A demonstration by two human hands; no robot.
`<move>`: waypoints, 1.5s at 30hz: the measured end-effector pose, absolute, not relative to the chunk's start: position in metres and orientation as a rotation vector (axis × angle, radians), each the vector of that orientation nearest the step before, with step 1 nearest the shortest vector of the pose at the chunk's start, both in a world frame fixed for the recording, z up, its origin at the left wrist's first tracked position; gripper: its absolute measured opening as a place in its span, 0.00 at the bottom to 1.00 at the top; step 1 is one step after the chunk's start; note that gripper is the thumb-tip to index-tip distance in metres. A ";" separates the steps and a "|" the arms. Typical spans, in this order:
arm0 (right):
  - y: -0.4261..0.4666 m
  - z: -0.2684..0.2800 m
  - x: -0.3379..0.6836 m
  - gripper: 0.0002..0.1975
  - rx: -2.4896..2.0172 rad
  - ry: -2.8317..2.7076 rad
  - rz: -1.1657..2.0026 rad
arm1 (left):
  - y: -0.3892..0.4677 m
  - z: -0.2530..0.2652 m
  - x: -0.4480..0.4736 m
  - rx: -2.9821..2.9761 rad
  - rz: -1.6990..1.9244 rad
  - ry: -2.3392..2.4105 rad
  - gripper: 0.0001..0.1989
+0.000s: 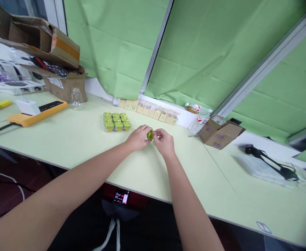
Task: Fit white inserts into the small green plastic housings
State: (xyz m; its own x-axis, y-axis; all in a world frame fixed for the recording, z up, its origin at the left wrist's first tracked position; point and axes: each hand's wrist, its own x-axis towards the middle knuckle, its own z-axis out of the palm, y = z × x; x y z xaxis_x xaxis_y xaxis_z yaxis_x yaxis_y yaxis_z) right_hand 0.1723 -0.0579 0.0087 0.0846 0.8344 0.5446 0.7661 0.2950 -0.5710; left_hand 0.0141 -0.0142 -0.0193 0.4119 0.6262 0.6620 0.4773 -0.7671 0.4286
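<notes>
pale worktop (pixel 144 170) beneath, the left hand (pixel 138 138) grips a small green item (pixel 150 135) while the right hand (pixel 165 142) pinches its edge.

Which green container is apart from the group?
The green container held between the left hand and right hand; the other containers stand together in rows on the table.

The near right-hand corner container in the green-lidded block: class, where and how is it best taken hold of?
Probably by its green lid, coming from above and the right: the neighbouring containers crowd its left and far sides, while its right and near sides are exposed.
</notes>
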 end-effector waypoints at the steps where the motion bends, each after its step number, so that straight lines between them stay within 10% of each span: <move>1: -0.058 0.009 0.172 0.07 -1.477 -1.681 0.074 | -0.015 -0.019 0.014 2.492 1.281 0.983 0.18; 45: -0.057 -0.002 0.155 0.12 -1.531 -1.650 -0.032 | -0.018 -0.017 0.020 2.287 1.425 0.885 0.18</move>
State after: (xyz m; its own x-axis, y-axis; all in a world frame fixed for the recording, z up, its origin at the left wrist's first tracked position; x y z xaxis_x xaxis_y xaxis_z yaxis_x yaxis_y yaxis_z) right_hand 0.1545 -0.0566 -0.0018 0.1244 0.8013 0.5852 0.8231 0.2460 -0.5119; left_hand 0.0205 -0.0182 -0.0171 0.3165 0.6426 0.6977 0.3405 -0.7635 0.5487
